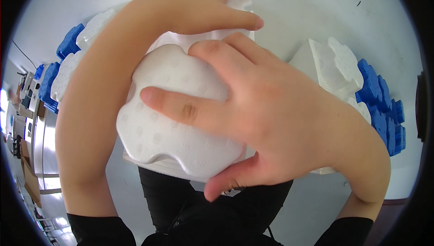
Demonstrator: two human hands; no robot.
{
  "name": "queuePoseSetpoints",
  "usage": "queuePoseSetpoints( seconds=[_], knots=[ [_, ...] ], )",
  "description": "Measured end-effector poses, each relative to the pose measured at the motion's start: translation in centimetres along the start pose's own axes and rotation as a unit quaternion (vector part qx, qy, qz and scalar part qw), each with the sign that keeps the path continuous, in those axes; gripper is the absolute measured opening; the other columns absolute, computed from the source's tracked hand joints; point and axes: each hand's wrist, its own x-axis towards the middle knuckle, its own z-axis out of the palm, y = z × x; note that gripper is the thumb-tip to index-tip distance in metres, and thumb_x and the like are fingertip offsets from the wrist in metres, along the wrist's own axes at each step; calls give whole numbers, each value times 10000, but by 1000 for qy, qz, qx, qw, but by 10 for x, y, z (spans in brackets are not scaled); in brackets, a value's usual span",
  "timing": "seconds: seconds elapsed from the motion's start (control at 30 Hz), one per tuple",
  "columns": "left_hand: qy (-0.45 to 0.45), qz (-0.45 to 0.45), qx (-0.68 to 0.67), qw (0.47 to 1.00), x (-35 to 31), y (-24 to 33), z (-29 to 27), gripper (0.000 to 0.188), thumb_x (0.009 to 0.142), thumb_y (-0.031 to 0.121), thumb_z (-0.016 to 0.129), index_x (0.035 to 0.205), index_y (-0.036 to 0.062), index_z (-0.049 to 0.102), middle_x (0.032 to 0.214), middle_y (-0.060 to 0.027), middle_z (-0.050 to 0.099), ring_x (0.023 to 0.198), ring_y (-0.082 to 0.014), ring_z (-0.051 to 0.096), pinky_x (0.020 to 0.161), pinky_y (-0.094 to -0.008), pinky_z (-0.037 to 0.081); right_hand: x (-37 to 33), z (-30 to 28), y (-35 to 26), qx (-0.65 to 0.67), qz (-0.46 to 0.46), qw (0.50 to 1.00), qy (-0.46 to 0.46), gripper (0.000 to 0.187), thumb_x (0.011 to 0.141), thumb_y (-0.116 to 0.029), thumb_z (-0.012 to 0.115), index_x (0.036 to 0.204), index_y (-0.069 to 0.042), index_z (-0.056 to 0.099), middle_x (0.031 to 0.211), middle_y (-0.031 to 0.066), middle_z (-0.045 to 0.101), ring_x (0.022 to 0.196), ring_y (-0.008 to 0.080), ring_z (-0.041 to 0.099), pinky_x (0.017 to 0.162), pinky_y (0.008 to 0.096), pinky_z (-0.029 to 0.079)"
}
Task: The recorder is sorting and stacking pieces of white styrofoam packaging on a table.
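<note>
A white moulded tray (174,76) with a wavy edge and a dimpled face lies uppermost on a ribbed white stack in front of me. My right hand (257,106) spans it, one finger stretched across the top, the thumb against the near right edge, and the other fingers at the far edge. Beyond it, my left hand (208,8) arches over another white moulded piece (239,4), its thumb and fingers around the far end. The left forearm curves round the left side of the stack. Fingertips of the left hand's far fingers are partly hidden.
More stacked white trays (341,65) stand to the right, with blue wavy-edged blocks (377,92) beside them. On the left are white trays (68,72) and blue blocks (49,81). All rest on a pale table (289,6). Benches (47,146) show at far left.
</note>
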Motion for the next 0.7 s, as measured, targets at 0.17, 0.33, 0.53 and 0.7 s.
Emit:
queuePoseSetpoints(
  seconds=[0.17,0.33,0.53,0.7],
  knots=[
    [-40,-16,13,999,-8,34,-21,897,951,695,627,1632,134,464,1567,-269,537,1467,-454,494,1196,-565,415,5,-7,-6,-31,15,998,-49,761,881,-535,857,1494,-130,658,1327,317,583,1241,482,594,1070,555,538],
    [12,-19,8,1000,3,11,5,797,953,683,621,1583,206,516,1542,-178,580,1445,-397,505,1169,-556,438,10,-13,-17,-56,20,994,-95,771,869,-530,867,1494,-129,659,1327,316,583,1246,479,593,1068,551,538],
    [3,6,37,999,8,9,5,834,957,723,583,1610,212,501,1611,-171,538,1504,-395,457,1235,-570,386,9,-13,-22,-66,31,993,-93,848,818,-491,909,1518,-110,621,1319,326,582,1260,476,590,1059,521,535],
    [12,56,-50,997,-2,-1,0,932,894,569,808,1684,237,439,1662,-170,486,1534,-366,462,1223,-522,428,8,-6,-16,-69,20,995,-66,888,811,-481,912,1543,-105,579,1310,326,591,1265,480,591,1062,526,524]
  ],
)
